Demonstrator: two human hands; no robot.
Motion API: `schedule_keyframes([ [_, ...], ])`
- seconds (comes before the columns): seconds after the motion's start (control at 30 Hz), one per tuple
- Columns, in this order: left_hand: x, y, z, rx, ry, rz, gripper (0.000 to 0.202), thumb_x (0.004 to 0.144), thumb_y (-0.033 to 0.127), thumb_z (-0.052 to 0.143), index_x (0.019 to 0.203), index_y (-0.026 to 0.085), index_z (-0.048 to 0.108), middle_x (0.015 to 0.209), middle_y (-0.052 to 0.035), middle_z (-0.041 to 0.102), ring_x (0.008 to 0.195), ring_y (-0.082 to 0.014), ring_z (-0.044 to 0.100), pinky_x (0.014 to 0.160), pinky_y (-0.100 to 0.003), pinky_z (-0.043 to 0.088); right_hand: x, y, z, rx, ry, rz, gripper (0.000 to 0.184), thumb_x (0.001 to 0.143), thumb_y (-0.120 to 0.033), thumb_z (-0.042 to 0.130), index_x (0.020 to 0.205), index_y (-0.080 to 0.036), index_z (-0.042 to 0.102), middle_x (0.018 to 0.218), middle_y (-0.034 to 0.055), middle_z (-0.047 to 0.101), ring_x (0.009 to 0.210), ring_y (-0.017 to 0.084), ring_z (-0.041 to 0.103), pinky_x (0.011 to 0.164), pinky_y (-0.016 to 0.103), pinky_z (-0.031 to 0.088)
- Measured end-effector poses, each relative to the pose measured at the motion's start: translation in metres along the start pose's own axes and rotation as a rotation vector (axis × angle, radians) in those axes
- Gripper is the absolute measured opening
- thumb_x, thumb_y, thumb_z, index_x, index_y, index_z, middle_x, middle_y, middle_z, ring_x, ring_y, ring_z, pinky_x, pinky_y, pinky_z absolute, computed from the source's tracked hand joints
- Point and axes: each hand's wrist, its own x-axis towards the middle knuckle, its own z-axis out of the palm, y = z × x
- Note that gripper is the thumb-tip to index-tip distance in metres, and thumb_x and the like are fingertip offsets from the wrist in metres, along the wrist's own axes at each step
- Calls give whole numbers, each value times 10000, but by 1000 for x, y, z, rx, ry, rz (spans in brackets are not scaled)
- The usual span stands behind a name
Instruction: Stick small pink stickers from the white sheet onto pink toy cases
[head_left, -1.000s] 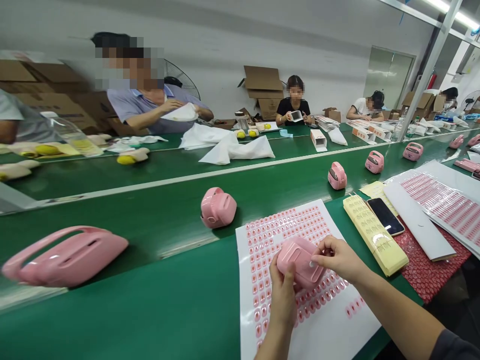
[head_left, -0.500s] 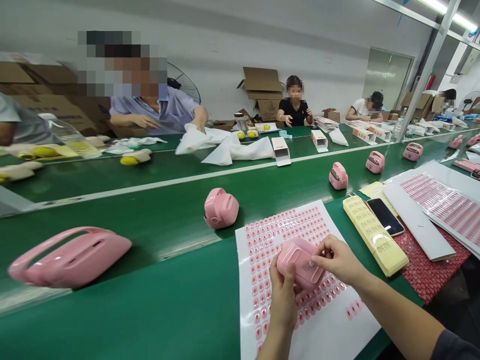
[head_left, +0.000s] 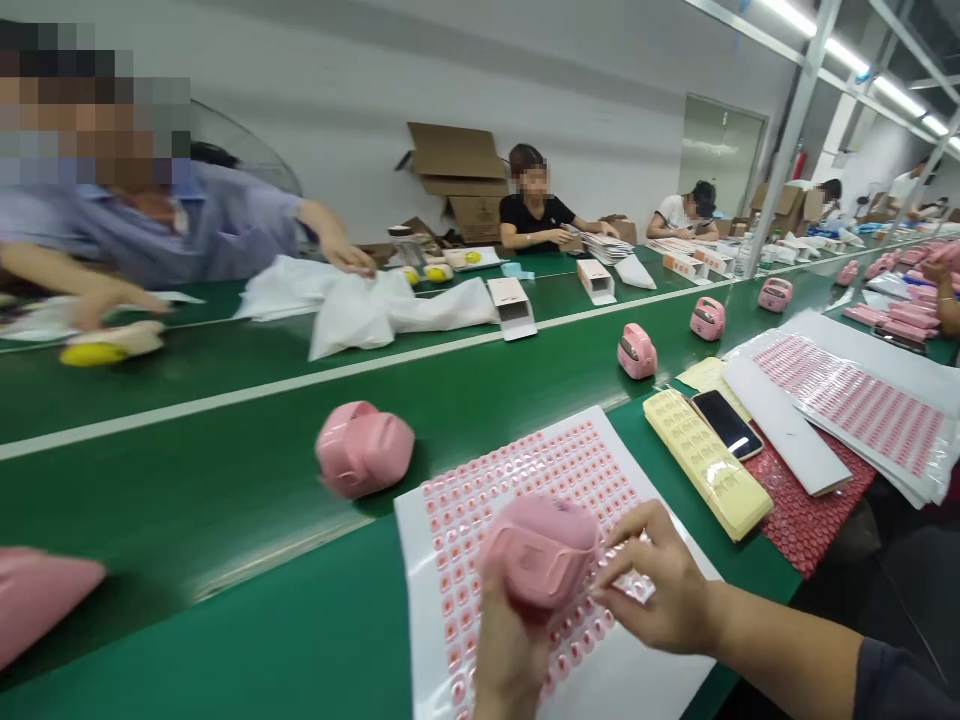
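Observation:
My left hand [head_left: 511, 640] grips a small pink iron-shaped appliance [head_left: 544, 555], held tilted above the sticker sheet with a flat end towards me. Both hand and appliance are blurred by motion. My right hand [head_left: 660, 580] is just right of the appliance, its thumb and fingertips drawn together in a pinch. Whatever is between those tips is too small to make out. Beneath both hands lies a white sheet [head_left: 637, 680] with rows of small clear-and-red oval stickers [head_left: 517, 470].
More pink appliances [head_left: 365, 450] stand along the green conveyor belt [head_left: 247, 480]. Right of the sheet are a banded yellow label stack [head_left: 705, 460], a phone [head_left: 726, 424], red bubble wrap [head_left: 802, 500] and further sticker sheets [head_left: 862, 390]. Co-workers sit opposite, with white bags [head_left: 367, 310] and boxes [head_left: 513, 308].
My right hand has drawn back from the appliance's surface. My left hand has turned the appliance. The view has swung right, so the belt and co-workers appear further left.

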Motion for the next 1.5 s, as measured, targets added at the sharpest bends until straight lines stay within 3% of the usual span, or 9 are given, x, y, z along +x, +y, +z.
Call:
schedule_keyframes([
  [0.2, 12, 13, -3, -72, -24, -54, 741, 370, 776, 612, 982, 358, 616, 1031, -13, 676, 1100, -403, 496, 690, -509, 535, -26, 74, -74, 19, 337, 796, 229, 713, -404, 573, 713, -178, 537, 869, 71, 550, 786, 200, 541, 715, 358, 456],
  [0.33, 15, 19, -8, -66, -54, 44, 809, 205, 697, 713, 952, 398, 630, 1153, 41, 634, 1221, -414, 371, 579, -367, 560, -43, 99, -103, -200, 331, 929, 157, 707, -330, 564, 679, -176, 544, 788, 58, 545, 770, 214, 533, 736, 387, 447],
  [0.43, 13, 25, -6, -109, -3, 69, 673, 355, 714, 673, 954, 411, 629, 1183, 93, 608, 1230, -369, 369, 523, -296, 544, -48, 103, -103, -279, 306, 921, 113, 688, -245, 581, 611, -186, 523, 773, 52, 499, 753, 222, 520, 747, 416, 442],
  [0.57, 11, 36, -2, -317, 207, -8, 373, 705, 631, 438, 849, 367, 658, 1008, 70, 662, 967, -257, 544, 471, -265, 504, -46, 99, -93, -524, 308, 753, 36, 706, -169, 555, 679, -186, 539, 839, 81, 472, 842, 260, 501, 818, 465, 418],
  [0.67, 16, 41, -8, -445, 222, -4, 350, 730, 586, 431, 813, 323, 645, 884, 31, 658, 754, -202, 563, 440, -252, 472, -43, 85, -74, -628, 214, 504, 153, 756, -156, 522, 900, -175, 571, 947, 114, 495, 941, 274, 483, 855, 473, 406],
  [0.87, 31, 30, -30, -528, 126, 53, 498, 651, 668, 489, 939, 279, 607, 896, -38, 636, 765, -227, 570, 503, -298, 495, -48, 31, 6, -244, -630, 100, 257, 762, -161, 572, 1019, -166, 560, 975, 91, 573, 892, 207, 537, 769, 331, 469],
  [1.0, 31, 26, -35, -515, 88, 79, 514, 705, 680, 425, 957, 270, 606, 923, -53, 637, 760, -225, 586, 514, -304, 499, -49, 3, 57, -249, -878, -147, 268, 759, -276, 634, 969, -115, 588, 922, 106, 609, 824, 211, 541, 719, 316, 465],
  [1.2, 31, 32, -44, -508, 43, 141, 535, 717, 678, 431, 986, 246, 597, 990, -70, 620, 808, -230, 594, 543, -311, 519, -40, -17, 93, -422, -939, -236, 104, 799, -223, 582, 775, -128, 618, 746, 88, 597, 717, 201, 531, 625, 297, 445],
  [1.5, 28, 42, -54, -485, 48, 176, 570, 700, 695, 437, 1019, 249, 593, 1033, -64, 604, 809, -219, 587, 541, -312, 527, -48, -23, 95, -413, -871, -493, 148, 780, -91, 494, 678, -136, 592, 624, 75, 545, 589, 180, 490, 464, 269, 373],
])
